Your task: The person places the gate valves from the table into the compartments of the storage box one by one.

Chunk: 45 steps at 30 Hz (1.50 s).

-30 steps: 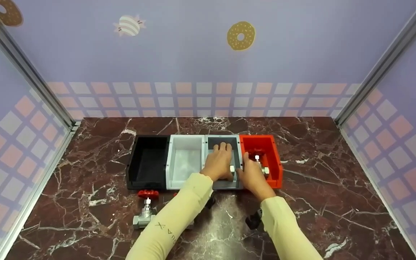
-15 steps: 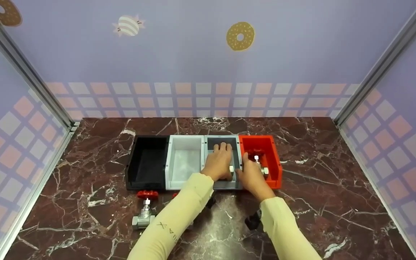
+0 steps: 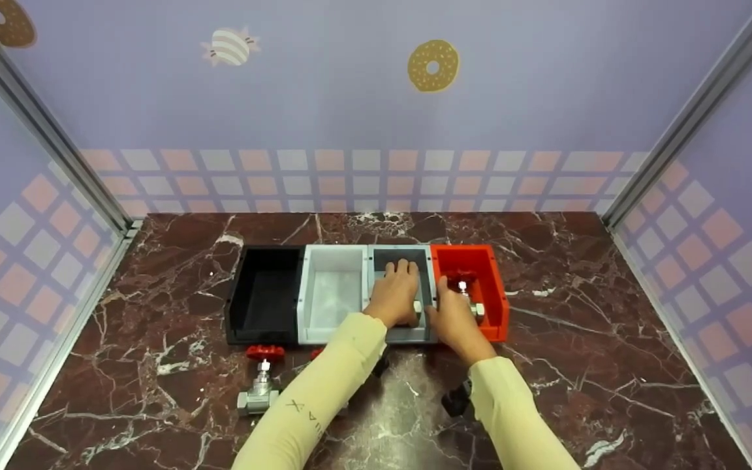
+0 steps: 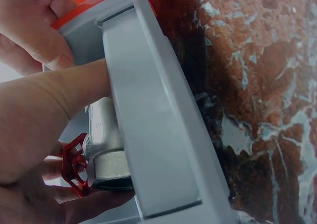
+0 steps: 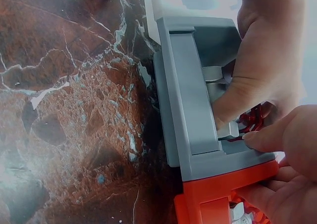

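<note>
Inside the grey bin (image 3: 405,335), my left hand (image 3: 395,295) holds a metal valve (image 4: 105,130) with a red handwheel (image 4: 75,165). Its thumb lies along the valve body by the bin's front wall, and the fingers reach round the far side. My right hand (image 3: 457,321) pinches the adjoining side walls of the grey bin and the red bin (image 3: 500,316). The right thumb is on the grey side, and the fingers reach down into the red bin. Another valve (image 3: 478,309) with a red handwheel lies in the red bin, partly hidden by that hand.
A white bin (image 3: 333,336) and a black bin (image 3: 235,307) continue the row leftward. In front stands a valve (image 3: 260,397) on the marbled table (image 3: 585,339); a red handwheel (image 3: 316,353) shows behind the left sleeve. Patterned walls (image 3: 350,111) enclose the table's back and sides.
</note>
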Motion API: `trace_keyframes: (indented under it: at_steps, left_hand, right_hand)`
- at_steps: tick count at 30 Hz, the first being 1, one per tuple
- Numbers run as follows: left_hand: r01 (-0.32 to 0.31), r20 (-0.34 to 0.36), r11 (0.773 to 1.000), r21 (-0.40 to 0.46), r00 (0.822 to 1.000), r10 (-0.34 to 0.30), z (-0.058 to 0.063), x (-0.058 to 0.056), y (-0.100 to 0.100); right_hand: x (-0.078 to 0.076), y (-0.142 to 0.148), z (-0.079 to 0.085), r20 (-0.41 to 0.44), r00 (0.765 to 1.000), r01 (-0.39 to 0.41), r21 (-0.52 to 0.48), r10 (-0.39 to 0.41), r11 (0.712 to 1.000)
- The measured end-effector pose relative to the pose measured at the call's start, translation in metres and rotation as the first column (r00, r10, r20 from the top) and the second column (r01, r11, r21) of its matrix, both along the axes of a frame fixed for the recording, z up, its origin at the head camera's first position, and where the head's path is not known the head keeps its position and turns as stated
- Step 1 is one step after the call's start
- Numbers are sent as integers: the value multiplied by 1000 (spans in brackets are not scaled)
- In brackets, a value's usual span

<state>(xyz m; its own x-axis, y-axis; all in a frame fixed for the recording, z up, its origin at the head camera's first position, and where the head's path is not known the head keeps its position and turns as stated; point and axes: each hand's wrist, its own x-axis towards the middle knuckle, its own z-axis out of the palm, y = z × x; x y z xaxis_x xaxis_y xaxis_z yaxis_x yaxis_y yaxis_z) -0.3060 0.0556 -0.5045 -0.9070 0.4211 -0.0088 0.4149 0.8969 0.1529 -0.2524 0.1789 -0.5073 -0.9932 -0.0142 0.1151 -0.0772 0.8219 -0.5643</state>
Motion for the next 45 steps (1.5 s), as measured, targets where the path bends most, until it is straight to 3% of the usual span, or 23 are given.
trace_keyframes:
  at_steps: [10,31,38,45]
  left_hand:
    - [-5,-16,1000,-7,1000,5,-5,0,-2]
    - [-28,-44,999,25,999,29,-8,3,-2]
    - [-28,-35,1000,5,999,28,-5,9,-2]
    - [19,-18,1000,-7,1000,-19,4,15,-4]
  right_hand:
    - [1,-2,2,-7,1000,-12,-21,12,1000]
    - [-1,-5,3,83,996,12,-33,-9,999]
    - [0,-4,0,65,998,9,-62,-5,998]
    - [0,1,1,115,993,38,-118,-25,992]
